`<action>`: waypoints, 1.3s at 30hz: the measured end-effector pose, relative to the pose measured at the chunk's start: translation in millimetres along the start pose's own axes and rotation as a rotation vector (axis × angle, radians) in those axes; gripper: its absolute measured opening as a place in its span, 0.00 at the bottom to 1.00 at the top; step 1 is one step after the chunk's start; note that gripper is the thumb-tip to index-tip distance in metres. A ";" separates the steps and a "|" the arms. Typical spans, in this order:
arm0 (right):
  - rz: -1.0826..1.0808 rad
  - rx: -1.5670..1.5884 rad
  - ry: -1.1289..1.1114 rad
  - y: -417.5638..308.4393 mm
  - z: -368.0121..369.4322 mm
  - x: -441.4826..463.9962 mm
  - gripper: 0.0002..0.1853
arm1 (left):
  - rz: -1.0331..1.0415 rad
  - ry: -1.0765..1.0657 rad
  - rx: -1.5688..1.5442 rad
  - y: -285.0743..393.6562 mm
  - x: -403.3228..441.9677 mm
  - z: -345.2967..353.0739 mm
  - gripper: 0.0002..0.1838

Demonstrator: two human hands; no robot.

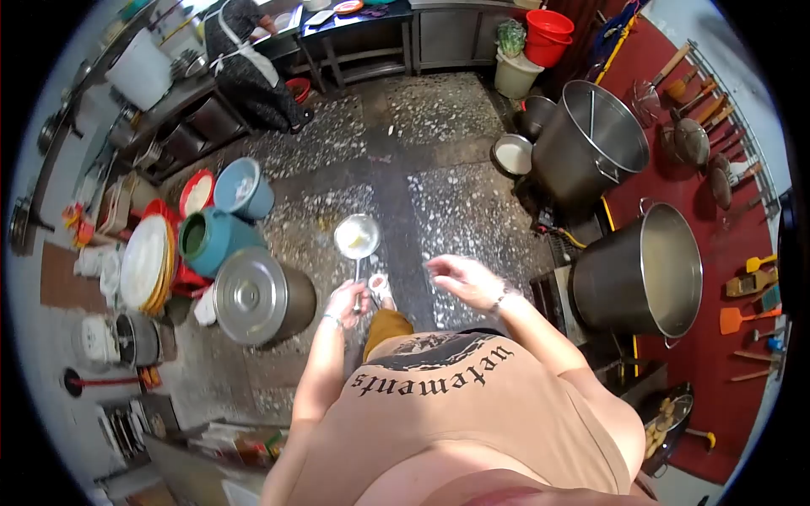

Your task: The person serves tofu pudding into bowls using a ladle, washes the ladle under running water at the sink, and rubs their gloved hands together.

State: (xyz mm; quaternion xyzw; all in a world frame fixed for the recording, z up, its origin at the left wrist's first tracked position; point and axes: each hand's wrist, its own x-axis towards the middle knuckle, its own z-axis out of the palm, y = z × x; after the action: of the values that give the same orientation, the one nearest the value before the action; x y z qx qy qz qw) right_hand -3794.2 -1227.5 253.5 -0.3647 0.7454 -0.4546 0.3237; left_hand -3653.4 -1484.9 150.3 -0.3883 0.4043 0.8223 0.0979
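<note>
My left hand (346,304) is closed round the handle of a metal ladle (357,237), whose round bowl points away from me over the floor. Something pale yellow lies in the bowl. To the right, my right hand (462,280) is held out in the air with its fingers apart, touching nothing. A large lidded steel pot (253,297) stands left of my left hand. On the other side, the nearest thing to my right hand is a big steel pot (637,270) holding cloudy liquid.
Another tall steel pot (582,139) stands at the right back. Blue bucket (243,187), teal container (221,243) and stacked round boards (145,263) line the left. A person in an apron (245,63) stands at the back left. Utensils hang on the red right wall.
</note>
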 end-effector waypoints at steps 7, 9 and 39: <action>0.160 -0.098 0.101 23.0 -94.7 211.8 0.18 | -0.125 -0.024 -0.036 195.2 189.4 -15.2 0.03; 0.209 -0.046 0.143 33.8 -138.8 251.6 0.18 | -0.173 -0.044 -0.012 249.9 253.7 -7.5 0.03; 0.219 -0.084 0.399 298.6 -925.2 984.0 0.15 | -0.001 -0.424 0.322 990.4 1003.8 549.0 0.06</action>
State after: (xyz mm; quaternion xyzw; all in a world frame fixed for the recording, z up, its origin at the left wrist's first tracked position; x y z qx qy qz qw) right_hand -5137.9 -1547.8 181.0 -0.1976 0.8479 -0.4485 0.2020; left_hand -5112.8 -1879.4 216.9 -0.1869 0.5001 0.8103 0.2415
